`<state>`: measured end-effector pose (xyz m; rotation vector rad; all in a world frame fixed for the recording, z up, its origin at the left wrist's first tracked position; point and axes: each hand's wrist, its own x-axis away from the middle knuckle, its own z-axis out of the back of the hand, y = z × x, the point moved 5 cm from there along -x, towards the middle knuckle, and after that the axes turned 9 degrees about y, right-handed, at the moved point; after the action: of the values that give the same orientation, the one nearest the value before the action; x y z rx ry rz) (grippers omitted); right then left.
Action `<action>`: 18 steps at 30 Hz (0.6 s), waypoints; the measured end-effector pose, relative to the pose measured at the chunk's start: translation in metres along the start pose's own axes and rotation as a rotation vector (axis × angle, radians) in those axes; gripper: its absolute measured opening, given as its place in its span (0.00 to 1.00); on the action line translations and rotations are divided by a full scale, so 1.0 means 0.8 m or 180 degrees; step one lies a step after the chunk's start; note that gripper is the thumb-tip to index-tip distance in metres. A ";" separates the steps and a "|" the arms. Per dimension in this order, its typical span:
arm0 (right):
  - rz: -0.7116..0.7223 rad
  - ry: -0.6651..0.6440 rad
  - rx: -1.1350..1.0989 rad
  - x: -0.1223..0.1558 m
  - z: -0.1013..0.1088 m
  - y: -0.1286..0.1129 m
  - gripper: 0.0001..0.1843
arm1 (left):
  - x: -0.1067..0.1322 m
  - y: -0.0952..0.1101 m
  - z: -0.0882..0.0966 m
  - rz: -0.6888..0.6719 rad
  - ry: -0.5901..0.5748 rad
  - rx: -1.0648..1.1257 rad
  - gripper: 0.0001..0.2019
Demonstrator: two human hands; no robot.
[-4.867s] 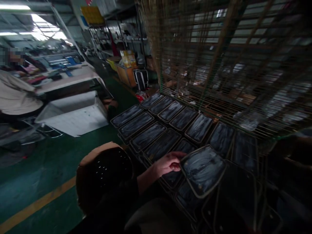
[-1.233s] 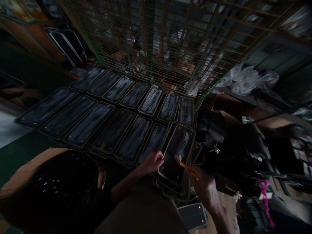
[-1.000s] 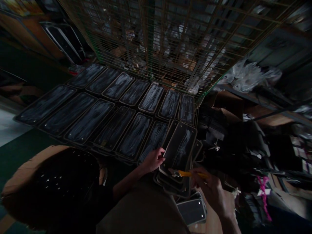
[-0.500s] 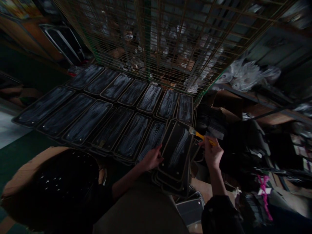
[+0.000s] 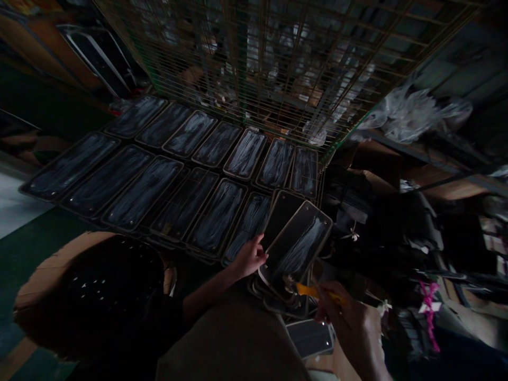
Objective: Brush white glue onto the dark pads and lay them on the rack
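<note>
My left hand [image 5: 250, 258] rests its fingers on the left edge of the top dark rectangular panel [image 5: 297, 246], which lies tilted on a stack of like panels [image 5: 278, 301]. White brush streaks cover part of that panel. My right hand [image 5: 349, 320] is closed round a yellow-handled brush [image 5: 307, 289], whose bristles touch the panel's near end. Two rows of streaked panels [image 5: 174, 174] lie side by side on the rack in front of me.
A wire mesh rack [image 5: 278, 63] rises behind the panels. A round cardboard tub [image 5: 91, 296] of dark parts stands at the lower left. Crumpled plastic bags [image 5: 408, 114] and dark clutter fill the right side. A pale panel [image 5: 311, 338] lies below the stack.
My right hand has drawn the brush from the panel's far end back to its near end, leaving more white streaks. The top panel has turned a little clockwise.
</note>
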<state>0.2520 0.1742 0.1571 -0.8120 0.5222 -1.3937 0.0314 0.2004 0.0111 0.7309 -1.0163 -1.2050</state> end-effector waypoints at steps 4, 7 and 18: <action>-0.0242 -0.0379 -0.0415 -0.025 -0.017 0.008 0.13 | -0.002 -0.003 0.003 0.0077 -0.0017 0.0070 0.32; -0.0184 -0.0034 -0.0794 -0.070 -0.022 0.040 0.16 | -0.006 -0.006 0.006 0.0187 -0.0112 0.0170 0.31; -0.0438 0.1172 -0.1319 -0.098 -0.050 0.067 0.17 | -0.008 -0.003 0.015 0.0269 -0.0070 0.0455 0.28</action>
<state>0.2463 0.2430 0.0804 -0.9366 1.0826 -1.5980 0.0196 0.2072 0.0123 0.7796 -1.1493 -1.0775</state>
